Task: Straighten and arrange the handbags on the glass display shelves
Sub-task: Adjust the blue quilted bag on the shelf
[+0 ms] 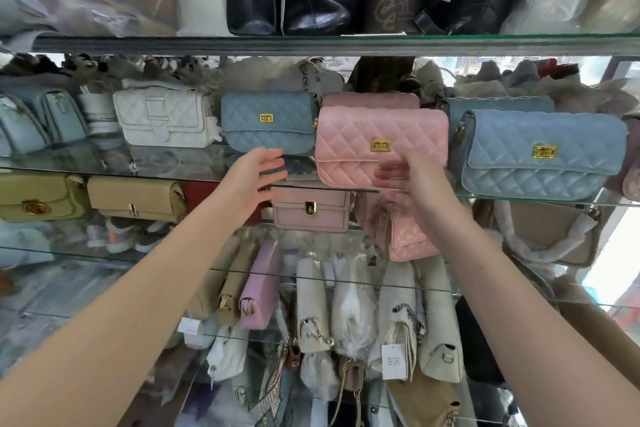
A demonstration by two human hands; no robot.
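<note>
Fingers straight, my left hand (pixel 264 167) hovers below the smaller blue handbag (pixel 268 123); right hand (pixel 414 175) blurred at the pink handbag (pixel 381 130), grip unclear.

Bright, even light; daylight blew out at the lower right. Right hand (pixel 410 177) was motion-blurred, left hand (pixel 263 166) sharper. Glass shelves (pixel 346 45) showed reflections. Edges bowed, corners soft.
</note>
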